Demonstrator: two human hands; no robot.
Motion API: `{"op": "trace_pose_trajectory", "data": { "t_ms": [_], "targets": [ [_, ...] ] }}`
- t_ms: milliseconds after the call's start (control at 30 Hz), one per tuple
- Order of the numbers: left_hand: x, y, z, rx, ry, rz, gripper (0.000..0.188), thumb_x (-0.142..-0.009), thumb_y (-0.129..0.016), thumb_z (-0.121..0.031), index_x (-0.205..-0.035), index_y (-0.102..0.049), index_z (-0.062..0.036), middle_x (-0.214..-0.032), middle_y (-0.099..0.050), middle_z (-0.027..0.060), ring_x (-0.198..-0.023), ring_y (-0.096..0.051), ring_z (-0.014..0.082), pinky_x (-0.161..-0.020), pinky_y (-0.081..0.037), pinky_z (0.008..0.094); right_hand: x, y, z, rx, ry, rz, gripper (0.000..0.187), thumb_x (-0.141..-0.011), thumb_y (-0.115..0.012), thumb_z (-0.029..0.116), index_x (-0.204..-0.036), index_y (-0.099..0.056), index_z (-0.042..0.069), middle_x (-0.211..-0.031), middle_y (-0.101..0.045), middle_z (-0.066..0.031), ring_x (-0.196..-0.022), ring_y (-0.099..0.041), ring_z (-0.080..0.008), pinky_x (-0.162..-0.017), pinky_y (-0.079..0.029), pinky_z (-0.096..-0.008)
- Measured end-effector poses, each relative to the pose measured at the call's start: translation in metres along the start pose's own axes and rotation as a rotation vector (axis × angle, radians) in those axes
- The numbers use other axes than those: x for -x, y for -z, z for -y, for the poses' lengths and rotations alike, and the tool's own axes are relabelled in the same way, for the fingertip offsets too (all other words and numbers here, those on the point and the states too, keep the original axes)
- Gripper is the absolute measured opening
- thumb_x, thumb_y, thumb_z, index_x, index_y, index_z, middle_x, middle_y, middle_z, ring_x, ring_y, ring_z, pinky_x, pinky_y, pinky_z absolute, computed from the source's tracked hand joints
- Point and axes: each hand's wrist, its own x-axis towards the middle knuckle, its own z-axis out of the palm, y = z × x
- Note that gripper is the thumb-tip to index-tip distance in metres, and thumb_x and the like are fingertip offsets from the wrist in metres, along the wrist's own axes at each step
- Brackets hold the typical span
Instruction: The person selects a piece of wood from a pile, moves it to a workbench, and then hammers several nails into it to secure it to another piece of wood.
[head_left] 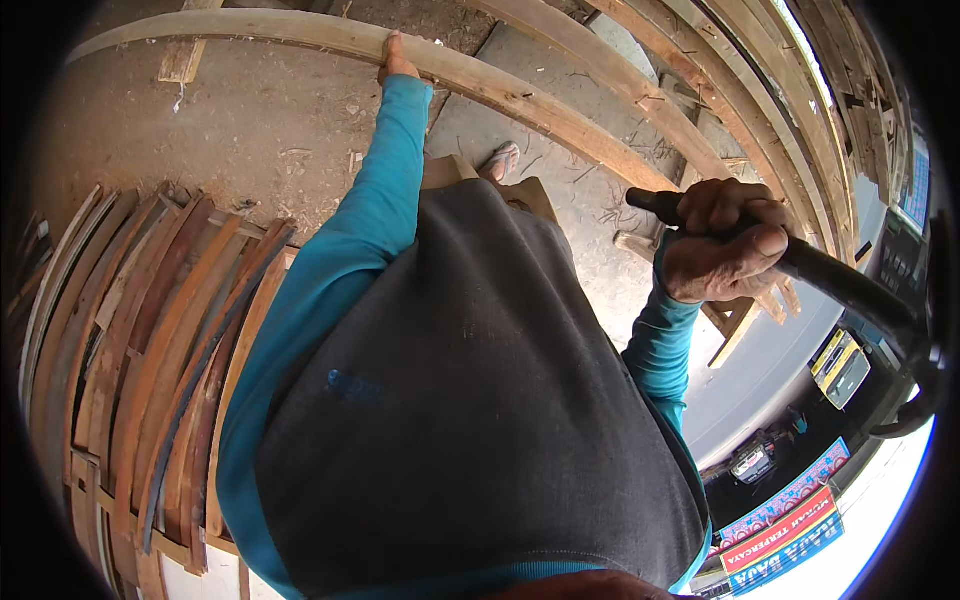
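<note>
My left hand (398, 62) reaches out ahead and grips a long wooden beam (500, 95) that runs across the far side. A nail appears to stick out of the beam to the right of that hand. On the right, my right hand (728, 238) is closed round the dark handle of a claw hammer (850, 285). The hammer is raised, its handle end toward the beam and its head with a curved claw out at the right rim. The two hands are well apart.
Stacked wooden strips (150, 370) fill the left side. More long planks (730, 80) with nails lie at the upper right. My sandalled foot (500, 160) stands on the floor near the beam. Scattered nails and wood scraps lie on the concrete (590, 240). A red and blue banner (785, 540) hangs lower right.
</note>
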Motion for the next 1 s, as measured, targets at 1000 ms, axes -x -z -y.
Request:
{"op": "trace_pose_trajectory", "data": {
  "t_ms": [1000],
  "targets": [
    [-0.023,0.022,0.009,-0.093,0.077,0.045,0.062,-0.088,-0.055,-0.060,-0.131,-0.052,-0.0162,-0.120,-0.065,0.0084,-0.108,-0.061,0.0301,-0.098,-0.042,0.0522,0.013,0.017,-0.004,0.092,-0.173,-0.204,0.030,-0.104,-0.046,0.037,-0.087,-0.045,0.011,-0.060,-0.044,-0.0007,-0.046,-0.041,-0.0104,-0.042,-0.039,-0.0262]
  ]
}}
